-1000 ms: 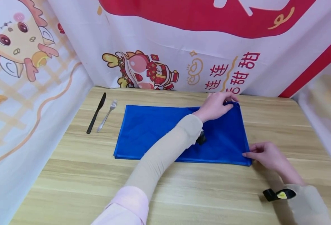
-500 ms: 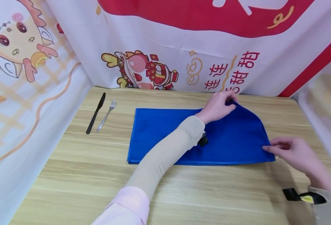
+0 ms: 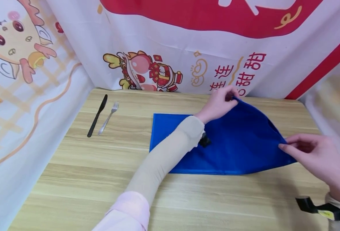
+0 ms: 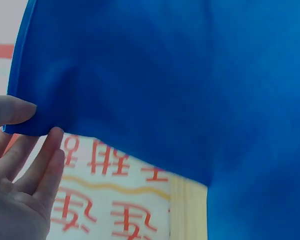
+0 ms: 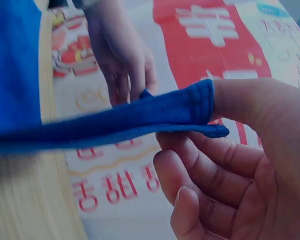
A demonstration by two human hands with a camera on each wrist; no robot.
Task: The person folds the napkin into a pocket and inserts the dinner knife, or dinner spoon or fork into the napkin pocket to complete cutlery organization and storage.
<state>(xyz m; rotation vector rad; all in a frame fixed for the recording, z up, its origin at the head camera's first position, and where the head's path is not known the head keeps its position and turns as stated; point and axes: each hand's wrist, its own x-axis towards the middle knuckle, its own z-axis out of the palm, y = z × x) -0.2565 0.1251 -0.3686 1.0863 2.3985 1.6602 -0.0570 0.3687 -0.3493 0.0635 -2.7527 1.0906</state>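
A folded blue cloth [image 3: 233, 141] lies on the wooden table, its right end lifted off the surface. My left hand [image 3: 219, 104] pinches the far right corner between thumb and fingers; the left wrist view shows the thumb over the cloth [image 4: 130, 75] and the fingers below. At the near right corner my right hand [image 3: 320, 157] pinches the hemmed edge. In the right wrist view, layered hems of the cloth [image 5: 180, 107] sit between thumb and forefinger, the other fingers curled underneath. My left forearm covers part of the cloth in the head view.
To the left on the table [image 3: 80, 179] lie a black knife [image 3: 97, 116] and a silver fork [image 3: 108, 118], side by side. A printed white and red curtain [image 3: 187, 41] stands along the back edge, with more printed fabric at both sides.
The cloth has slid to the right and its right end has risen from the table. My right hand has moved right and up with its corner; my left hand has lifted its corner slightly.
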